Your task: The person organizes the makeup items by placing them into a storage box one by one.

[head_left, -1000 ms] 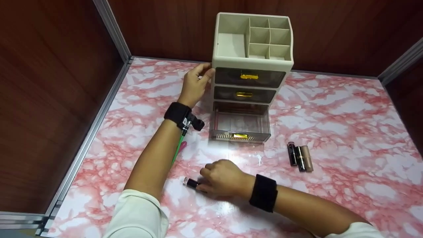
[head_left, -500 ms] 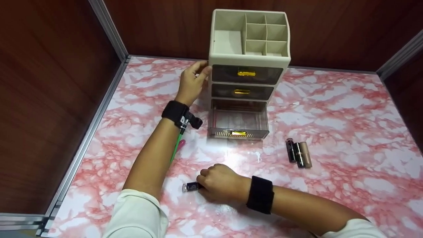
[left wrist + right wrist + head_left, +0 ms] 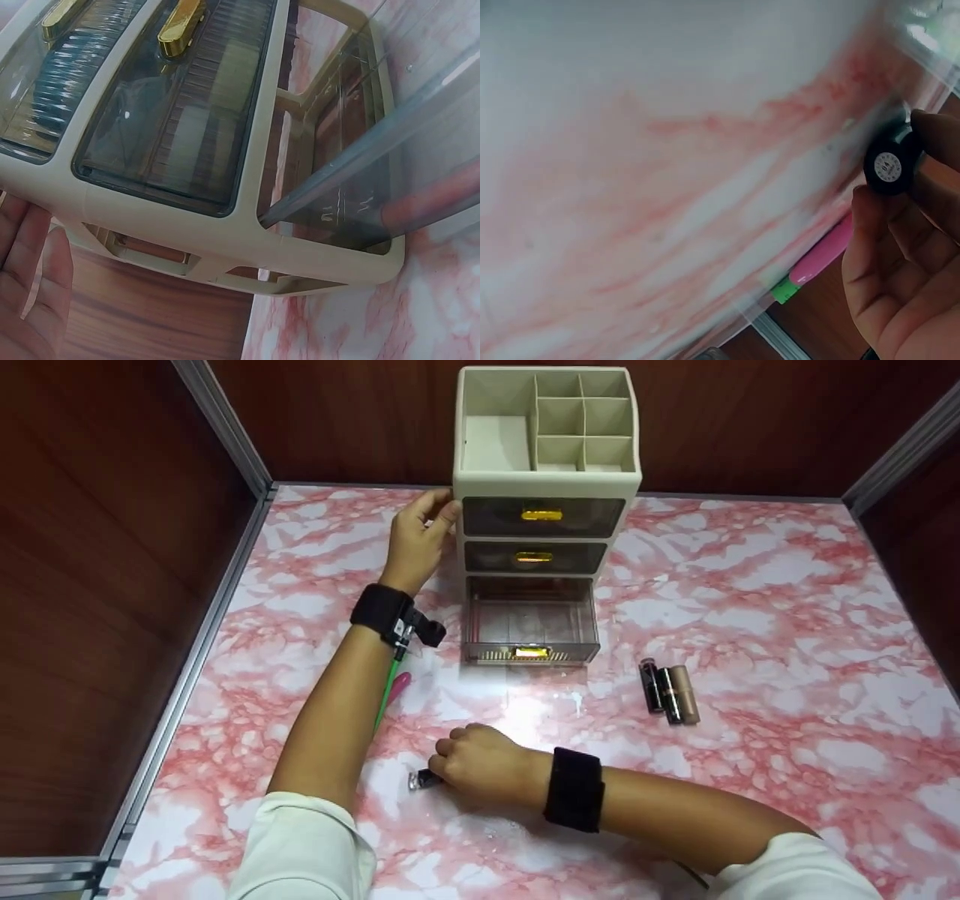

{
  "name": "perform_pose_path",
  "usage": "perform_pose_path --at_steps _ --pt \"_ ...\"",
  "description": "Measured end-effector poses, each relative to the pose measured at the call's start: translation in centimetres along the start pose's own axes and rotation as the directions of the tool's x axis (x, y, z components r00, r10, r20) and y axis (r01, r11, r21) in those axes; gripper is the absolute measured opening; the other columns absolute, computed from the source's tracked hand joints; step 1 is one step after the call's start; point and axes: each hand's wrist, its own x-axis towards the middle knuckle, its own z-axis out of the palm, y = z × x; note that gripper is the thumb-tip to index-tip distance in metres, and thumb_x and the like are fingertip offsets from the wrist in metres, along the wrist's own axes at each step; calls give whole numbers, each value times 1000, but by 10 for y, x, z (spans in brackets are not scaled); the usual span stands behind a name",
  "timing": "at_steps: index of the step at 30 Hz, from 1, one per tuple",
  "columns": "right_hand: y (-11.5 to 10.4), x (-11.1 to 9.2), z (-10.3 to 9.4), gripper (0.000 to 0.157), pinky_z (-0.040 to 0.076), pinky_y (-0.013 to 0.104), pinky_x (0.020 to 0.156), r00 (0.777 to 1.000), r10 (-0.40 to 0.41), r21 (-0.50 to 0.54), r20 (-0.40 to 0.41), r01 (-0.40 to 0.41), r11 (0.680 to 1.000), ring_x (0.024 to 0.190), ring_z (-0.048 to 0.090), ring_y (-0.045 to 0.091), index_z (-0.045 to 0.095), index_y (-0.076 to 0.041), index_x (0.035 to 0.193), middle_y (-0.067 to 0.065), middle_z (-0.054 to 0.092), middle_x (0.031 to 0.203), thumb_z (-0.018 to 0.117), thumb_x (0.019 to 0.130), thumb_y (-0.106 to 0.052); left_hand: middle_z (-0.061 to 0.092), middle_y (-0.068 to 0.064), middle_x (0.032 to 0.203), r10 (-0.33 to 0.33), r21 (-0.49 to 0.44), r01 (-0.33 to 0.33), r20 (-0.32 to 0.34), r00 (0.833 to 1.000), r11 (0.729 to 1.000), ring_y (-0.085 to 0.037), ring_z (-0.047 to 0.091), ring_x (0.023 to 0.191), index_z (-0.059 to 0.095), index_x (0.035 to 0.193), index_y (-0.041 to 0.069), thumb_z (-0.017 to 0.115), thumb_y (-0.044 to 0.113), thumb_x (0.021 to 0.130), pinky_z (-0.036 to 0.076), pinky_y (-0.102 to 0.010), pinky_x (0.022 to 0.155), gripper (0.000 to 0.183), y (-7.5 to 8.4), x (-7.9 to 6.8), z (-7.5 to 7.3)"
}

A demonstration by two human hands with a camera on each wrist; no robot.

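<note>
Black tube (image 3: pixel 426 778) has swivelled a bit since a second ago, pinched by the right hand (image 3: pixel 486 763) at lower center, while the loosely extended left hand (image 3: pixel 417 540) rests against the organizer (image 3: pixel 547 485) at top center, so light pinch, steady brace imo.

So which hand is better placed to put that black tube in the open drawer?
Probably the right hand: it pinches the black tube, in front of the open drawer. The left hand, up at the organizer, holds no tube.
</note>
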Motion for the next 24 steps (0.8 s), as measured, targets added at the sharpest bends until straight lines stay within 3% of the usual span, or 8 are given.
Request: perform_pose_path --at_steps 4,12,18,24 --pt "6 -1 -5 7 39 26 48 1000 7 -1 2 -7 1000 55 45 15 56 -15 71 -4 50 64 62 73 -18 62 2 89 0 8 0 -2 1000 1000 -12 54 79 65 99 14 58 35 84 44 -25 65 28 -1 1 -1" --pt "26 -10 -24 19 44 26 56 993 59 92 -99 -50 994 61 49 13 56 -13 76 -4 53 70 70 73 -25 62 2 87 7 15 -7 3 1000 1000 -12 53 78 65 98 13 59 36 83 43 -26 67 28 1 2 0" --pt "44 -16 -39 16 44 26 60 981 130 129 -144 -112 985 62 50 12 59 -12 79 -5 53 71 61 82 -28 61 1 87 -2 19 2 13 1000 1000 -12 54 79 64 99 11 58 36 83 46 -25 67 30 1 2 0" --pt "62 -19 -53 14 46 30 61 962 166 150 -216 -135 979 65 54 15 62 -9 86 -2 55 73 61 83 -23 61 -2 86 -25 4 25 29 999 1000 -13 54 78 63 101 7 59 30 85 47 -25 64 29 3 2 -2"
